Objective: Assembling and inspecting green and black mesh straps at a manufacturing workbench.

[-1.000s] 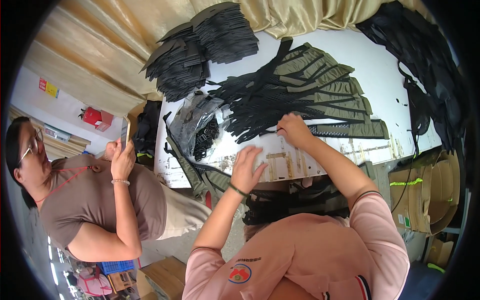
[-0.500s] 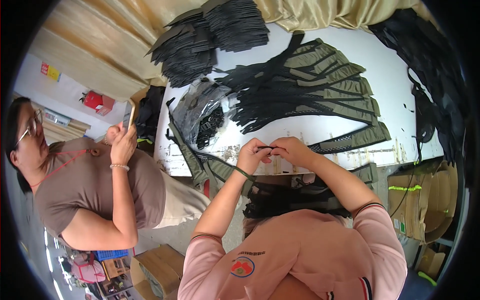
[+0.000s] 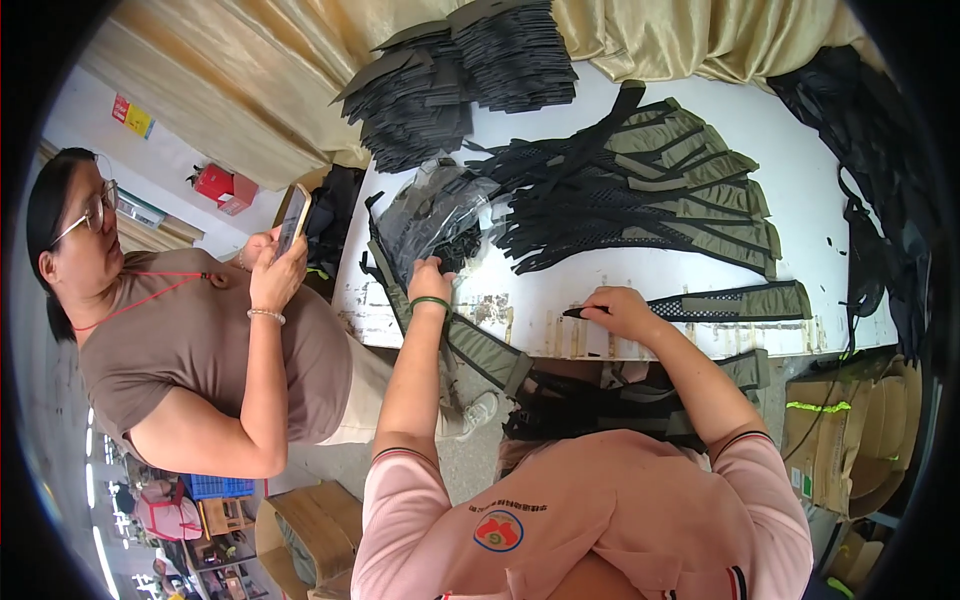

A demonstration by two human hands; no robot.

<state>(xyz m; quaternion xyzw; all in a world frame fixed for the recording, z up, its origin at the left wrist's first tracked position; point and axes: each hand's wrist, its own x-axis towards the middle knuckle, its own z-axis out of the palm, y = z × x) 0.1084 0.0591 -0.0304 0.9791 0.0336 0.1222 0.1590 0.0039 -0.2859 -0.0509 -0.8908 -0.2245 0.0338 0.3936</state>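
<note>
My left hand (image 3: 431, 284), a green band on its wrist, reaches to small black plastic parts, apparently buckles (image 3: 458, 248), at the mouth of a clear plastic bag (image 3: 425, 205). Its fingers look bunched together, and whatever is between them is hidden. Near the table's front edge, my right hand (image 3: 620, 313) pinches the black end of an olive-green and black mesh strap (image 3: 735, 304). This strap stretches to the right across the tabletop. Farther back, a fanned pile of similar mesh straps (image 3: 640, 195) has its black ends toward the bag.
Stacks of flat black pieces (image 3: 420, 100) stand on the white table (image 3: 600, 90) at the back. Another strap (image 3: 490, 350) hangs over the front edge. Black fabric (image 3: 870, 150) lies at the right, above a cardboard box (image 3: 850, 440). A person (image 3: 210, 340) holding a phone stands at the left.
My left hand has left the strap end and moved left to the plastic bag. My right hand keeps the strap end. The whole view has shifted slightly.
</note>
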